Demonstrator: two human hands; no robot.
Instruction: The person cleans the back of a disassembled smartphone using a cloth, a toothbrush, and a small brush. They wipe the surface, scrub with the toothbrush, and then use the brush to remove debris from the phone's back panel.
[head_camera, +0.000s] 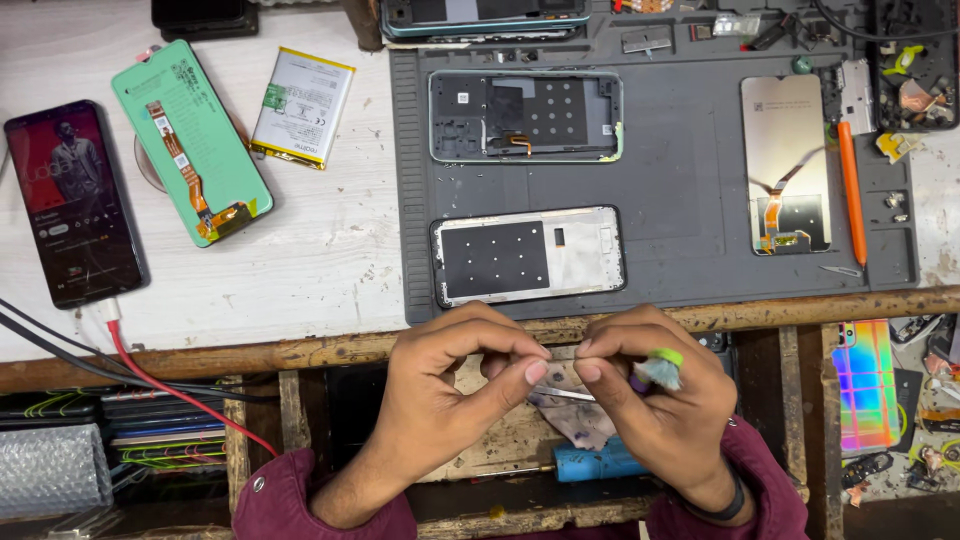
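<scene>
My left hand (450, 385) and my right hand (650, 390) meet at the table's front edge, fingertips pinched together on a thin metal tweezers-like tool (563, 394). My right hand also holds a small brush with a green ferrule and pale bristles (660, 368). Just above my hands, on the grey work mat (680, 180), lies a phone frame (527, 254) with a black panel and a white area. A second phone frame (525, 116) with a teal rim lies further back.
A display panel with an orange flex cable (786, 165) and an orange-handled tool (852, 190) lie on the mat's right. On the white table sit a battery (302, 106), a green back panel (190, 140) and a lit phone (75, 200) with a red cable (170, 385).
</scene>
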